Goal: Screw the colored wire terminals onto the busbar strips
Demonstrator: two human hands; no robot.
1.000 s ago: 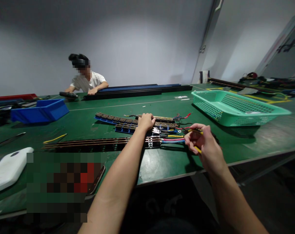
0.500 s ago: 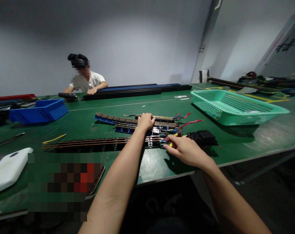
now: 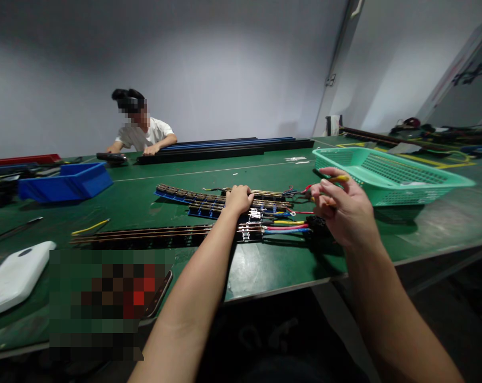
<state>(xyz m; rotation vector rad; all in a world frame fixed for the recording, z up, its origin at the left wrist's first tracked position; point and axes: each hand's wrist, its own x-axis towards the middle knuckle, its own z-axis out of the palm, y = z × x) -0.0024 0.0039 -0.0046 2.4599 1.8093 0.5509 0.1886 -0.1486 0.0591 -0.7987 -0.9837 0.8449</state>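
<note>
My left hand (image 3: 238, 200) lies over several dark and blue strips (image 3: 177, 192) that carry long copper-coloured rods, its fingers curled down onto them. Beneath that forearm runs a longer black strip (image 3: 145, 234) with similar rods. Red, blue and yellow wires (image 3: 286, 229) come out of its right end. Raised above the right side of the strips, my right hand (image 3: 348, 213) is closed around yellow-handled pliers (image 3: 339, 179). The jaws point left, close to the wire ends of the far strips. Behind this hand, a black block is mostly hidden.
A green basket (image 3: 396, 194) stands at the right, and a blue bin (image 3: 67, 183) at the left. A white device (image 3: 19, 279) lies near the front left. Across the green table, a person (image 3: 145, 135) leans by long black bars (image 3: 209, 152). A yellow wire (image 3: 91, 227) lies loose.
My right hand has lifted with the pliers, up and to the right from the wires of the long strip, uncovering them. My left hand stays on the strips.
</note>
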